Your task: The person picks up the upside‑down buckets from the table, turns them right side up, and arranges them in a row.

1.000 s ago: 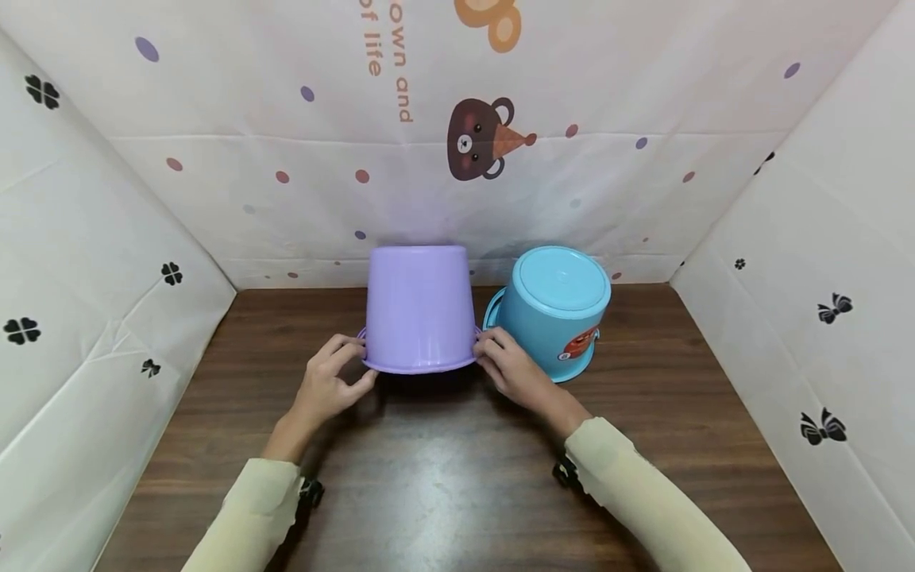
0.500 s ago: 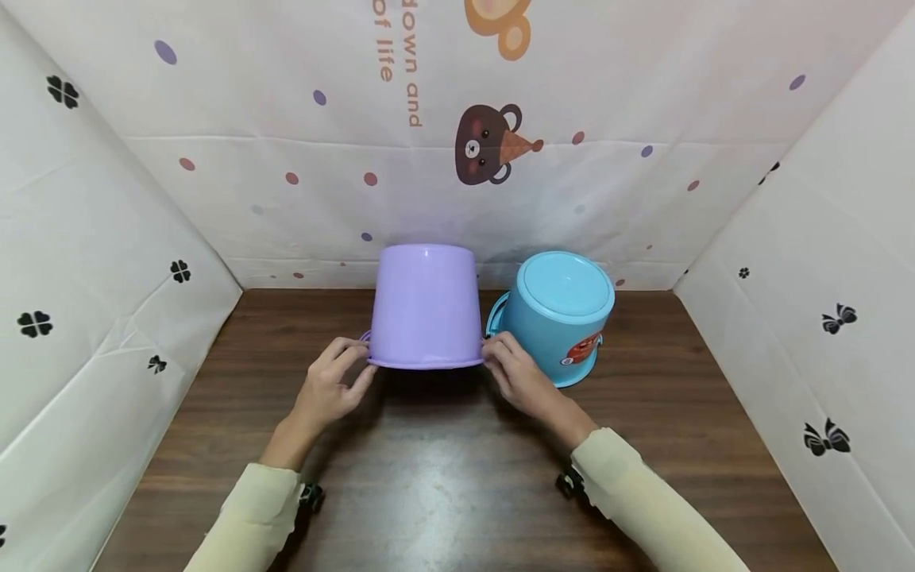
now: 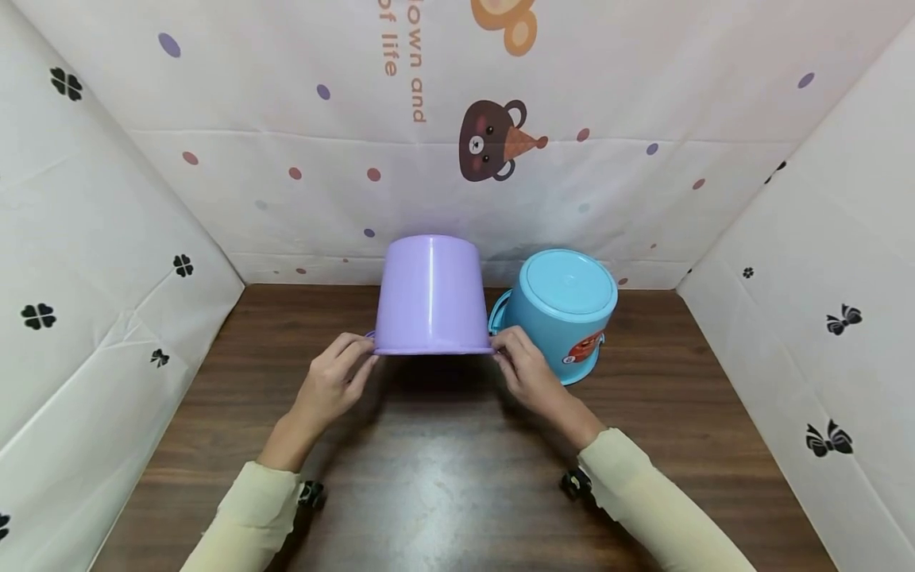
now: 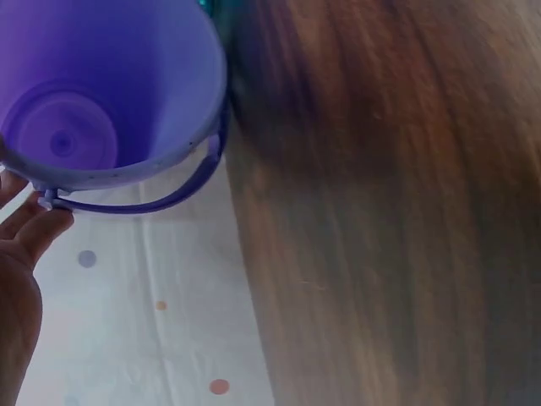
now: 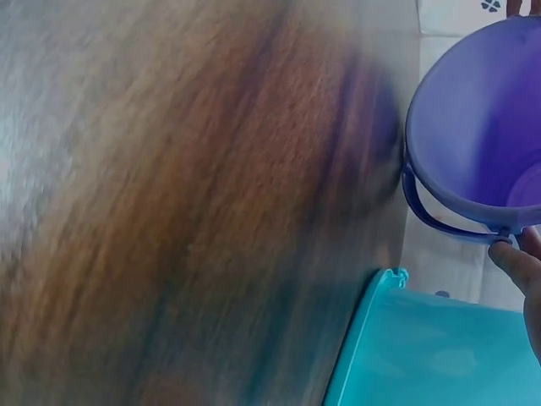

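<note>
A purple bucket (image 3: 432, 294) is held bottom-up near the back wall, its mouth tipped down toward the person. My left hand (image 3: 330, 385) grips its left rim, thumb and fingers close by the handle joint. At the opposite rim, my right hand (image 3: 530, 375) pinches the edge beside the other joint. Both wrist views look into the hollow purple inside, where the thin purple handle (image 4: 139, 206) hangs along the far side of the rim. Just right of my right hand stands a light blue bucket (image 3: 569, 287), upside down, with a red label (image 3: 584, 348).
The dark wooden table (image 3: 429, 469) runs back to a white printed wall sheet (image 3: 286, 214). Similar sheets stand on the left and right sides. The blue bucket's handle (image 3: 498, 314) sticks out toward the purple bucket.
The purple bucket has risen slightly and tilted, its front rim now higher and its base showing less upright. Both hands went up with it. The blue bucket stays put; the head view shifted slightly.
</note>
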Motion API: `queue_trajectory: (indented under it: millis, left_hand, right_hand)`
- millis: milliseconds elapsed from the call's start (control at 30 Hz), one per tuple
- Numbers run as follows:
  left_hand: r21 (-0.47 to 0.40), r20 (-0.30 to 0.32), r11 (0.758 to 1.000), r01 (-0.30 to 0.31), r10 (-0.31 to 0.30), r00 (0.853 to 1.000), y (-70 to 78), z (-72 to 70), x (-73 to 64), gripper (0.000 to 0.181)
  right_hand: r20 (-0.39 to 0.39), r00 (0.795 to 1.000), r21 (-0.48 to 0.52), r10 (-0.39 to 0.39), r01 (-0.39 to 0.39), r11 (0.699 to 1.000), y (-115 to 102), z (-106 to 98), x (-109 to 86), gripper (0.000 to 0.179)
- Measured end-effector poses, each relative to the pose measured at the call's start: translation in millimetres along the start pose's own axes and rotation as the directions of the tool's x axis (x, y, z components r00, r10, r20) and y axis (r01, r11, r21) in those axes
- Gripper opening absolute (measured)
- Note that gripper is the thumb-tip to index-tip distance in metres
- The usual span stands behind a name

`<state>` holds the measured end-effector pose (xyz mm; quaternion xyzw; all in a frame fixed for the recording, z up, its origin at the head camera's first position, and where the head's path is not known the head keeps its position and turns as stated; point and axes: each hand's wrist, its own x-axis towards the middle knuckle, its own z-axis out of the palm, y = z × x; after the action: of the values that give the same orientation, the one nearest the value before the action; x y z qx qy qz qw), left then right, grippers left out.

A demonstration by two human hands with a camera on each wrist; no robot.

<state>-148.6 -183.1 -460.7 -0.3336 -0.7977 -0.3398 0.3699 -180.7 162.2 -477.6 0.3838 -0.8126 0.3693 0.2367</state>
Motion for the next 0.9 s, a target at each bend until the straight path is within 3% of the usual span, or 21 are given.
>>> queue_trajectory:
  millis: [167,500,900]
  left_hand:
    - [0.01,-0.019,1.0,-0.016,0.016,1.0,5.7,-4.1,7.2,0.02]
    - [0.043,-0.048,0.999,-0.008,0.01,0.999,13.7,-7.7,16.6,0.026]
    - [0.069,-0.142,0.998,-0.011,0.021,0.99,25.0,-7.2,26.0,0.029]
  right_hand:
    - [-0.03,0.999,0.02,0.015,-0.015,1.0,-3,-2,1.6,0.021]
    - [-0.077,0.989,-0.004,0.127,-0.127,0.992,-15,-9,10.0,0.02]
    - [-0.175,0.97,0.029,0.166,-0.164,0.986,-23,-11,16.9,0.022]
